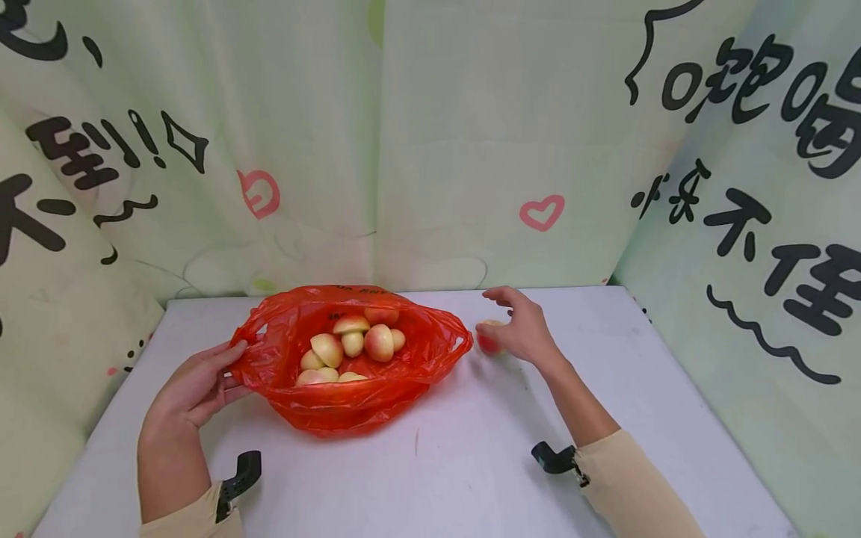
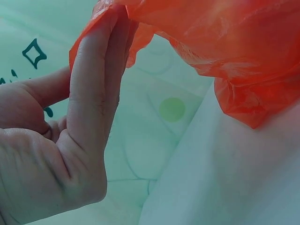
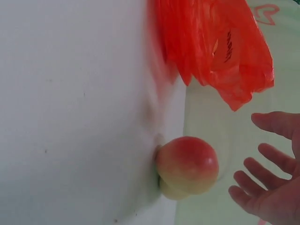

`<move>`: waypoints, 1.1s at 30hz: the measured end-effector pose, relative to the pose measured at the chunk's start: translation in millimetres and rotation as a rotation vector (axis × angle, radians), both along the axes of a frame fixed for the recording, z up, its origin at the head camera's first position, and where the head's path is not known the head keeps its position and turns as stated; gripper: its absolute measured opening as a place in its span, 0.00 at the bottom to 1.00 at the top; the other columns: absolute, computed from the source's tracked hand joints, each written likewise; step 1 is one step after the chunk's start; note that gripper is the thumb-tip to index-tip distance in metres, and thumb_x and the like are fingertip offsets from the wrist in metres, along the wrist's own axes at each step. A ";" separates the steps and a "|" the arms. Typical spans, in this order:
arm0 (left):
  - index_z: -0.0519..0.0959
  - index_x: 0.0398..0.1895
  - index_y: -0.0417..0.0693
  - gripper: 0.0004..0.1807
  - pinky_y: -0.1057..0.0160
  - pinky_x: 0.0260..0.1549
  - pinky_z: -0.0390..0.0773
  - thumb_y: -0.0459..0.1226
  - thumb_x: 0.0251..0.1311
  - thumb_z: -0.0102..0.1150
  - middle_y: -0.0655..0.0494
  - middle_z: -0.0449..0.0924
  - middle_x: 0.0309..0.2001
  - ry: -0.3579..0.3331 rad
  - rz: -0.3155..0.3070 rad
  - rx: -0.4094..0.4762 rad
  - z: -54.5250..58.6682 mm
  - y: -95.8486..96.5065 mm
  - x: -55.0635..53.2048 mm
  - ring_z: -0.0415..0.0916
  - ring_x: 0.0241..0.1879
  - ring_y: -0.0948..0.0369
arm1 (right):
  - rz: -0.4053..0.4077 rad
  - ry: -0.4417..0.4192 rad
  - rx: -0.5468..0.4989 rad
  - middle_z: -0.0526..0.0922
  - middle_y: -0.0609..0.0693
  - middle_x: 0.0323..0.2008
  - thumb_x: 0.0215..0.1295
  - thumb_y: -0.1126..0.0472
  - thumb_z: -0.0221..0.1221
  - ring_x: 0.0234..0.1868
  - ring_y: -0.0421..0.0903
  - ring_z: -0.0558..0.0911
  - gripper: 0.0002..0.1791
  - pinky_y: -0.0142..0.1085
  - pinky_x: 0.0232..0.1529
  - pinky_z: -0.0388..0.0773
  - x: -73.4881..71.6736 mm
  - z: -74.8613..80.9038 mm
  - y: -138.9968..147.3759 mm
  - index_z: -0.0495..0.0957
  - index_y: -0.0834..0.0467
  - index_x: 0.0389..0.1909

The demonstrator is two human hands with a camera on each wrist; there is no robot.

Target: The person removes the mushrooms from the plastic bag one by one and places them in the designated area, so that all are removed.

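Note:
A red plastic bag [image 1: 336,409] lies with its mouth spread wide, and several toy mushrooms [image 1: 380,343] with red and pale yellow caps are inside it. At the bag's left edge my left hand [image 1: 190,388] pinches the film between thumb and fingers; the left wrist view shows the red film [image 2: 253,70] draped over the fingertips. To the right of the bag, one more toy mushroom [image 3: 190,161] rests on the table. Just over it my right hand [image 1: 528,329] hovers, fingers spread and apart from it in the right wrist view.
The white table [image 1: 417,486] carries the bag and the lone mushroom. Pale green curtains [image 1: 444,149] with black writing and pink hearts stand along its back and sides. The bag's right handle loop [image 1: 460,345] reaches close to the lone mushroom.

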State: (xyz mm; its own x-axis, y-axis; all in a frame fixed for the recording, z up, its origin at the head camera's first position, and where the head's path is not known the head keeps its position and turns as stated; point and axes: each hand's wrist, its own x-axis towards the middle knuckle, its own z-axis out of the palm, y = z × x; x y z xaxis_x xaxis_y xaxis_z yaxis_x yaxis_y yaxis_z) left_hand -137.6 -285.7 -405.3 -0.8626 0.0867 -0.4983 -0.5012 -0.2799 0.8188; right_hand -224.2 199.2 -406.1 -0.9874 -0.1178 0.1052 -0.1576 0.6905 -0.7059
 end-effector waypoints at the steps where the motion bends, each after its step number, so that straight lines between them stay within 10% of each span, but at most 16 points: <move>1: 0.51 0.84 0.53 0.46 0.58 0.49 0.88 0.51 0.70 0.63 0.68 0.87 0.43 -0.001 0.000 -0.002 0.2 0.1 0.1 0.88 0.44 0.63 | -0.004 0.017 -0.014 0.77 0.58 0.66 0.61 0.59 0.72 0.68 0.61 0.74 0.33 0.59 0.69 0.75 1.2 2.3 -2.4 0.74 0.56 0.67; 16: 0.49 0.85 0.51 0.47 0.59 0.48 0.88 0.52 0.71 0.62 0.68 0.87 0.43 0.010 -0.007 -0.024 1.6 2.2 -0.9 0.88 0.43 0.63 | -0.001 0.254 -0.200 0.84 0.55 0.54 0.66 0.64 0.69 0.56 0.56 0.83 0.19 0.54 0.61 0.83 18.5 28.4 -31.3 0.80 0.58 0.57; 33: 0.49 0.85 0.52 0.47 0.59 0.49 0.88 0.51 0.71 0.62 0.68 0.87 0.44 -0.007 -0.004 -0.017 2.1 1.4 1.0 0.88 0.44 0.64 | 0.186 0.295 -0.315 0.86 0.53 0.48 0.67 0.69 0.67 0.49 0.49 0.86 0.14 0.49 0.53 0.87 32.7 37.2 -68.1 0.82 0.58 0.51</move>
